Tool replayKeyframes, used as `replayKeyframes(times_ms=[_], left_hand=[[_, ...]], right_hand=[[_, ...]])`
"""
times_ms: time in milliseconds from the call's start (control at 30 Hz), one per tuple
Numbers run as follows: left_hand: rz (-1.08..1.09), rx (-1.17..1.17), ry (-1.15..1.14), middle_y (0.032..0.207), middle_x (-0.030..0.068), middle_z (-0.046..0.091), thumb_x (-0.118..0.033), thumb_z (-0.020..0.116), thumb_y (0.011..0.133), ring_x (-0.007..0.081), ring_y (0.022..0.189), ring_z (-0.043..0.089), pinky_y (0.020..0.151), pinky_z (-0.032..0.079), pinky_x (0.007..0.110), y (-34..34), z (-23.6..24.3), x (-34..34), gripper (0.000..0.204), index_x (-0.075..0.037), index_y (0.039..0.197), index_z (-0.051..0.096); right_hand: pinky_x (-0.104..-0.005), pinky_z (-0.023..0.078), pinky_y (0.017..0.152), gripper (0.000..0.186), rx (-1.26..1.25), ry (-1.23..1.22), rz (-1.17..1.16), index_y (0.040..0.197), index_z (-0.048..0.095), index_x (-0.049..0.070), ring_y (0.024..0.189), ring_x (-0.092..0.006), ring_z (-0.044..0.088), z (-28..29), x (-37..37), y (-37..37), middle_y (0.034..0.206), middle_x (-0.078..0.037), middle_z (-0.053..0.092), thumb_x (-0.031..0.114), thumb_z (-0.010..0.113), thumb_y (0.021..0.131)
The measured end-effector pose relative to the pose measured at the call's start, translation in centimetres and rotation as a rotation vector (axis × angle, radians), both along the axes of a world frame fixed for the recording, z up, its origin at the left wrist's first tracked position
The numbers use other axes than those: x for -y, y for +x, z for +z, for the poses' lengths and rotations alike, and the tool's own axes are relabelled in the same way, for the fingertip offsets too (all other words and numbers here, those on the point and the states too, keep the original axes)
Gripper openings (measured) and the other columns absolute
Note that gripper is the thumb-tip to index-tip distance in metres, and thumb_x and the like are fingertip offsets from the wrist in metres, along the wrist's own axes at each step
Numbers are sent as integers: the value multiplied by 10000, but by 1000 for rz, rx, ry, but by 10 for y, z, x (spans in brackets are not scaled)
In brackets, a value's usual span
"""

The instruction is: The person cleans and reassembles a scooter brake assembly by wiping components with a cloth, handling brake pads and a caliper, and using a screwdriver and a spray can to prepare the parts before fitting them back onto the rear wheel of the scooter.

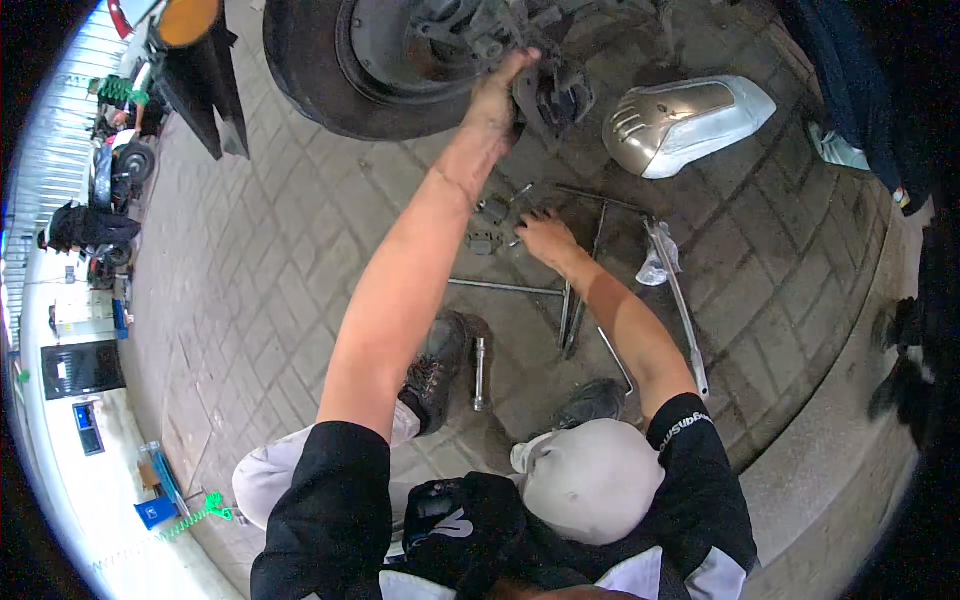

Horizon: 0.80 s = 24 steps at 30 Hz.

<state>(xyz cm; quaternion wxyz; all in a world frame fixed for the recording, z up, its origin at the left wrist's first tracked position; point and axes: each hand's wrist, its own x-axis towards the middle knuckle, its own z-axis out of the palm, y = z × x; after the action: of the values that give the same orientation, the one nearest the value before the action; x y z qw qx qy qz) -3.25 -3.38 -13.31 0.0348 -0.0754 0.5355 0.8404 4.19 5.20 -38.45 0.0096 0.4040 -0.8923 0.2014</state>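
My left hand (492, 100) is wrapped round a dark, dirty brake caliper (556, 105) beside the wheel (372, 75). Its thumb points up along the metal, and the other fingers are mostly hidden. Low over the paving, my right hand (548, 240) has its fingers bent and drawn together at a small shiny piece too small to name. Just left of those fingertips lie two small dark blocks that look like brake pads (484, 242). A short metal pin or bolt (521, 192) rests on the bricks above the right hand.
A T-handle wrench (510, 287), a long metal bar (686, 320), a socket tool (480, 373) and a clear plastic bag (657, 262) lie around my right forearm. A silver-and-bronze cover (690, 122) sits farther right, near another person's shoe (838, 148).
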Motion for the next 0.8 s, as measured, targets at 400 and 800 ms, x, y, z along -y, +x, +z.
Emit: replayKeyframes(times_ms=[400,800], left_hand=[[-223,115,-120,1003,104,571,-318,626,734,217,914,542,827,426,351,0,27,42,459,14,1036,528],[-375,16,479,968,84,589,-403,484,813,215,889,558,827,438,356,0,-27,25,414,-48,1021,534]], right_hand=[[-402,467,695,164,62,-260,-400,875,556,-24,830,-364,570,151,-69,-37,886,-215,582,81,494,766],[-359,456,611,172,-169,-474,-584,848,584,2,690,-339,579,299,-64,-31,742,-191,584,73,618,695]])
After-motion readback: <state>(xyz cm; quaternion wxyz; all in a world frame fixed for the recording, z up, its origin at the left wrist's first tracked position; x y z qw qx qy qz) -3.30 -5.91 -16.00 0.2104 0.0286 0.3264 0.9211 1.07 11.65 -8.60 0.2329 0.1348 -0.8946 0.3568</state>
